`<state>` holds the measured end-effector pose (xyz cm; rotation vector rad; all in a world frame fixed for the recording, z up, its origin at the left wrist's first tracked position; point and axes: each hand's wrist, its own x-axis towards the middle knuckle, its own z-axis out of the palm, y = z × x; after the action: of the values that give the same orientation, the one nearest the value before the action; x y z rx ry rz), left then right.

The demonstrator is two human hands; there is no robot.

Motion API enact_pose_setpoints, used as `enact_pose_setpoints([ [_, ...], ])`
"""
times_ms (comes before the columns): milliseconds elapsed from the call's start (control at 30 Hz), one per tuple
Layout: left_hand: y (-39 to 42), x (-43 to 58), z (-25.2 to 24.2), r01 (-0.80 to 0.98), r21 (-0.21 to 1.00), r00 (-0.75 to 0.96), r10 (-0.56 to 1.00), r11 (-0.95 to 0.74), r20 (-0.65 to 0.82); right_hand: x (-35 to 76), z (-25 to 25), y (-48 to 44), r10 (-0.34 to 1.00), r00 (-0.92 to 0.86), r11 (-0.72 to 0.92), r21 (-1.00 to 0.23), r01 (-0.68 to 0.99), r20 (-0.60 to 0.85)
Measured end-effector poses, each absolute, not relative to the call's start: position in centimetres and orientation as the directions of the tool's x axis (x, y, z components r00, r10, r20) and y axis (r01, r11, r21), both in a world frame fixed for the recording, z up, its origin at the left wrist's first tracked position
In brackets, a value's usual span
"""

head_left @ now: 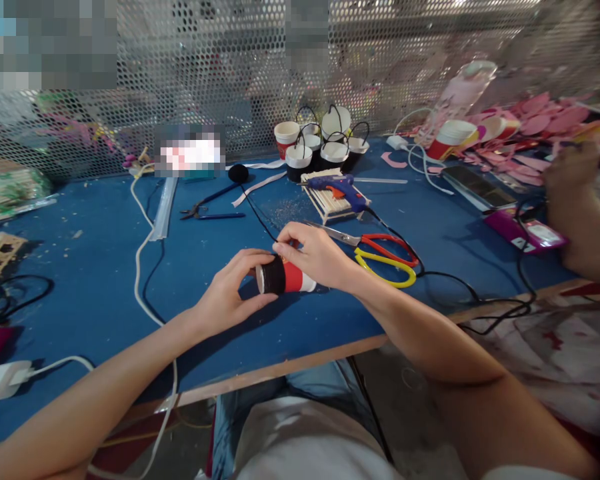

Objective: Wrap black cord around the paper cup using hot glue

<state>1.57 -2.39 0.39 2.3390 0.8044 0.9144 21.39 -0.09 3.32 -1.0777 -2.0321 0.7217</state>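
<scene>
A small red paper cup (294,277), partly wrapped in black yarn, lies on its side between my hands just above the blue table (100,280). My left hand (233,293) curls round its wrapped base. My right hand (316,257) rests over the cup and pinches the black yarn strand (256,215), which runs back to a black yarn ball (239,174). Red-and-yellow scissors (380,253) lie just right of my right hand.
A blue glue gun (341,187) rests on a stick rack. Behind it stand several yarn-wrapped cups (325,147). Pliers (207,208), white and black cables, a phone (480,187) and pink cutouts (530,127) lie around. Another person's arm (580,213) is at right. Mesh wall behind.
</scene>
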Motion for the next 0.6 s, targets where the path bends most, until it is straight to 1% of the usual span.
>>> enact_pose_setpoints([
  [167,-2.49,1.57,0.62,0.352,0.604,0.611,0.665,-0.715,0.430,21.49,3.40,-0.16,0.857,-0.403,0.492,-0.739,0.460,0.320],
  [300,-2.67,1.52,1.13,0.397,0.548,0.632,0.652,-0.736,0.418,21.54,3.58,-0.24,0.854,-0.416,0.490,-0.751,0.443,0.312],
  [467,-2.82,1.55,1.32,0.416,0.463,0.681,0.606,-0.783,0.412,21.55,3.95,-0.28,0.833,-0.459,0.495,-0.788,0.366,0.310],
  [600,-3.11,1.63,1.26,0.415,0.414,0.738,0.566,-0.810,0.367,21.58,4.13,-0.25,0.819,-0.503,0.465,-0.832,0.302,0.275],
])
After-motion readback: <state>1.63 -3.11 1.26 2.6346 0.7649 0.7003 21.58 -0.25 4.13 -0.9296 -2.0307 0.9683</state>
